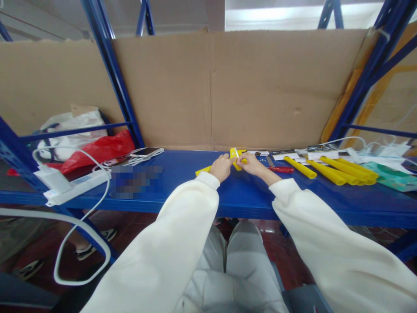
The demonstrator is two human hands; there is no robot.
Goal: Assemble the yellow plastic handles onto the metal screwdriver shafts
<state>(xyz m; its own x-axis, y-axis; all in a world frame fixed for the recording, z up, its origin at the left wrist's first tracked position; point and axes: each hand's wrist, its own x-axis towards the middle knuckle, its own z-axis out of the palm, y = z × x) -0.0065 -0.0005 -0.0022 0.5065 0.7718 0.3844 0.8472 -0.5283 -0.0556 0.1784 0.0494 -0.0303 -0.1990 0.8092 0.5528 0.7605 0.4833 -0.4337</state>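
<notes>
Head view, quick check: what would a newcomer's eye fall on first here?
Probably the yellow tubes, bright against the blue shelf on its right side. Next, the yellow piece near the middle, held between the left hand and right hand. The red bag also stands out, at far left beside a blue post.

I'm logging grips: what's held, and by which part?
A yellow piece, in the left hand and right hand together; exactly which part they grip cannot be told.
</notes>
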